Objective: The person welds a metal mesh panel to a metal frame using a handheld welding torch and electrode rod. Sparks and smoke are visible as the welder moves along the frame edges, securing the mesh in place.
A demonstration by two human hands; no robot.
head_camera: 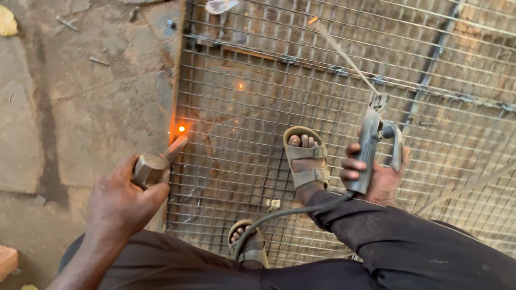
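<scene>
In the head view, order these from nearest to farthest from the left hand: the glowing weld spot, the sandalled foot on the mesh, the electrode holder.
Measured from the left hand, which grips a hammer:
1. Glowing weld spot, just above the hammer head at the left edge of the mesh.
2. Sandalled foot, centre of the mesh.
3. Electrode holder, far right, in the right hand.

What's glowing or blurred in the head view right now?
Head view: daylight is soft and even. A hot orange spot glows at the wire mesh edge by the hammer; the electrode rod looks faint and slightly blurred.
</scene>
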